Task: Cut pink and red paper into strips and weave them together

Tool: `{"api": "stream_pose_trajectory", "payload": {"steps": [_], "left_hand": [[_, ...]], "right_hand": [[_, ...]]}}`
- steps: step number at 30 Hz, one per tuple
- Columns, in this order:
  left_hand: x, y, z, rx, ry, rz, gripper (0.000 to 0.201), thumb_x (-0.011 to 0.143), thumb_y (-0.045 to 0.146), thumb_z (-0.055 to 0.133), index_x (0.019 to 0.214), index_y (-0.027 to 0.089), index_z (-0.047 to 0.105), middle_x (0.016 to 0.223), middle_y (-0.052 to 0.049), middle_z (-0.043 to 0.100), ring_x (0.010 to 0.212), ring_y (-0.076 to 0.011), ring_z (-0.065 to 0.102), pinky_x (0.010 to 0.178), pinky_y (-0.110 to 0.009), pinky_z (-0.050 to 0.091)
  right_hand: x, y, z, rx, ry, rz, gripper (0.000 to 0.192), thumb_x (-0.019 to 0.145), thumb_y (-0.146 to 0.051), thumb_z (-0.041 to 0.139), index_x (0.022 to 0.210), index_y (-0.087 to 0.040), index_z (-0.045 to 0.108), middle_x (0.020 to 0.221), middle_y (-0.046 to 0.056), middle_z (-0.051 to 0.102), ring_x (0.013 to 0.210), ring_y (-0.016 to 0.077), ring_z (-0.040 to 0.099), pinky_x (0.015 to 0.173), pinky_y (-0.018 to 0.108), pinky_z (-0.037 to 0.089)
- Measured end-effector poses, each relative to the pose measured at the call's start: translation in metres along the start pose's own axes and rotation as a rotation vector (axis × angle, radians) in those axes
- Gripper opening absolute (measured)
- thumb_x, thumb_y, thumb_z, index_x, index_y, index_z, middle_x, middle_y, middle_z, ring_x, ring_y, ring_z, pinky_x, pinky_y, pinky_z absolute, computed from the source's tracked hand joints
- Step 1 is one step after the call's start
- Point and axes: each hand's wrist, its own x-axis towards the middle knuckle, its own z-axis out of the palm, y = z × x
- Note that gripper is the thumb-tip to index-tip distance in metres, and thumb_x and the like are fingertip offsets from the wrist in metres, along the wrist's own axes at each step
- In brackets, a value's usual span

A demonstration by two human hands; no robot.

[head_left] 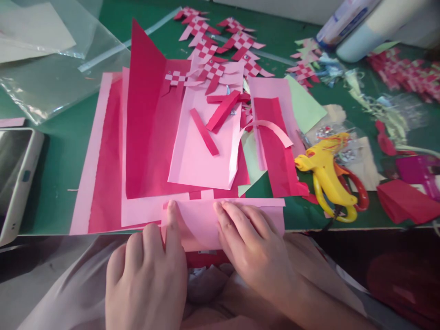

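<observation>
A light pink paper sheet [199, 225] lies at the table's front edge, its far edge folded over in a narrow strip. My left hand [147, 268] presses the left end of that fold with a stretched index finger; its other fingers are curled and its thumb is hidden. Around the middle of the fold, my right hand [257, 240] has its fingers closed together on the paper, fingertips at the crease. Just beyond lie a folded dark pink sheet [146, 128] with one flap standing up and a light pink folded sheet [202, 160] bearing short dark pink strips [222, 111].
Woven checkered paper fish [211, 69] lie in rows at the back. To the right are yellow-handled scissors [325, 169], green paper [304, 103] and a dark pink folded piece [407, 199]. A phone [20, 178] and clear plastic bags [65, 91] occupy the left.
</observation>
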Motion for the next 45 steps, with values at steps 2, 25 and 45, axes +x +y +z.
{"api": "stream_pose_trajectory", "payload": {"steps": [2, 25, 45], "left_hand": [[0.0, -0.002, 0.0, 0.002, -0.007, -0.02, 0.066, 0.082, 0.017, 0.044, 0.145, 0.006, 0.029, 0.073, -0.006, 0.048, 0.068, -0.0232, 0.045, 0.063, -0.035, 0.037], [0.015, 0.035, 0.007, -0.294, 0.28, 0.199, 0.048, 0.089, 0.009, 0.027, 0.132, -0.003, 0.045, 0.135, -0.018, 0.054, 0.127, -0.0271, 0.049, 0.103, -0.038, 0.044], [0.002, 0.013, 0.016, -0.279, 0.259, 0.115, 0.064, 0.089, 0.007, 0.033, 0.149, 0.003, 0.01, 0.139, -0.031, 0.042, 0.129, -0.0397, 0.041, 0.098, -0.053, 0.048]], "right_hand": [[0.0, 0.0, 0.0, 0.002, -0.006, 0.002, 0.029, 0.086, -0.014, 0.058, 0.113, -0.006, 0.066, 0.109, 0.009, 0.069, 0.093, 0.0212, 0.058, 0.086, 0.036, 0.051], [-0.001, 0.0, -0.003, -0.021, -0.043, -0.032, 0.027, 0.089, -0.011, 0.047, 0.105, -0.009, 0.069, 0.11, 0.011, 0.068, 0.096, 0.0213, 0.056, 0.088, 0.036, 0.049], [-0.011, -0.032, 0.004, -0.097, -0.114, 0.151, 0.049, 0.092, -0.033, 0.049, 0.134, -0.007, 0.05, 0.137, 0.011, 0.052, 0.122, 0.0281, 0.045, 0.099, 0.043, 0.042]]}}
